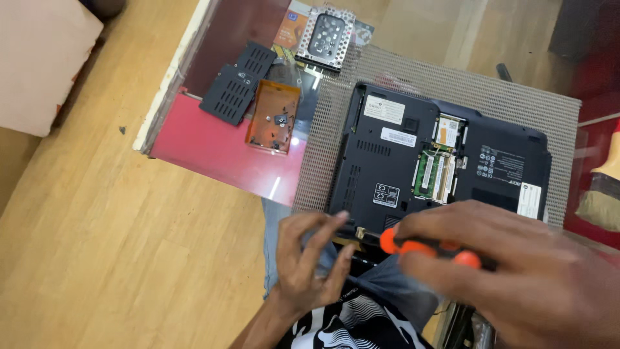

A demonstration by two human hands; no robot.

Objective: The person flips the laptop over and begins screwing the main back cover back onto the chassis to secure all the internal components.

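A black laptop (400, 155) lies upside down on a grey mesh mat (516, 97), its memory bay (436, 174) uncovered with green boards showing. My right hand (516, 271) grips an orange and black screwdriver (429, 249), its tip pointing left at the laptop's near edge. My left hand (310, 258) hovers at that same edge with fingers spread, touching the corner beside a small brass-coloured part (360, 232). Nothing rests in the left hand.
On the red glass table (213, 145) lie a black vented cover panel (239, 81), an orange plastic tray (274, 116) with small screws, and a metal drive caddy (326, 35). A paintbrush (604, 190) sits at the right. Wooden floor lies below at left.
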